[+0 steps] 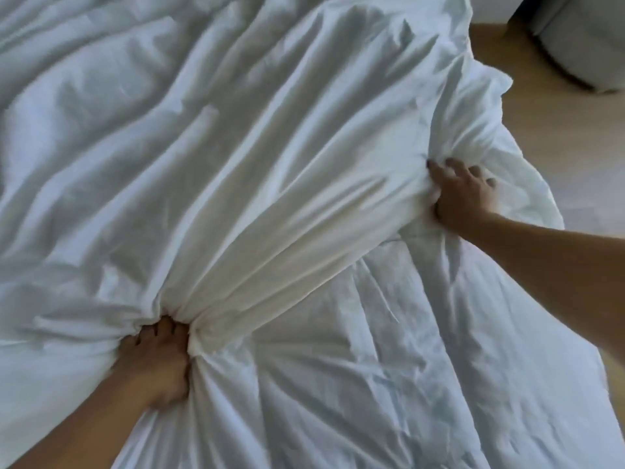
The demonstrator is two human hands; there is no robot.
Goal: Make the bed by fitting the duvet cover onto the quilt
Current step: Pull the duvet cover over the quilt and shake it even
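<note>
A white duvet cover lies rumpled across most of the bed, with a band of it pulled taut between my two hands. My left hand grips a gathered bunch of the cover at the lower left. My right hand grips another bunch near the bed's right edge. Below that stretched band, a crinkled white quilt spreads toward me. Where the cover ends and the quilt begins is hard to tell, as both are white.
A wooden floor shows to the right of the bed. A grey rounded piece of furniture stands at the top right corner. The bedding hangs over the right edge of the bed.
</note>
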